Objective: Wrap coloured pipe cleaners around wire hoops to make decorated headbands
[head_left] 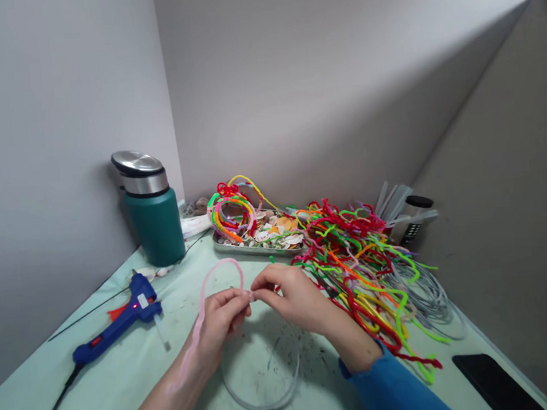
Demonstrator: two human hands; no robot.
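Note:
My left hand pinches a fuzzy pink pipe cleaner. From the fingertips the pipe cleaner arches up and falls back across my left wrist and forearm. Fingertip to fingertip with it, my right hand is closed in a pinch where a small pink bit shows between the two hands. Below both hands hangs or rests a grey wire ring, its upper part hidden behind my fingers. Whether the pink strand is wound round the ring there is too small to tell.
A blue glue gun lies at left near a green bottle. Behind my hands, a metal tray holds shells and a colourful ring. Tangled pipe cleaners, coiled grey wire and a black phone-like slab occupy the right.

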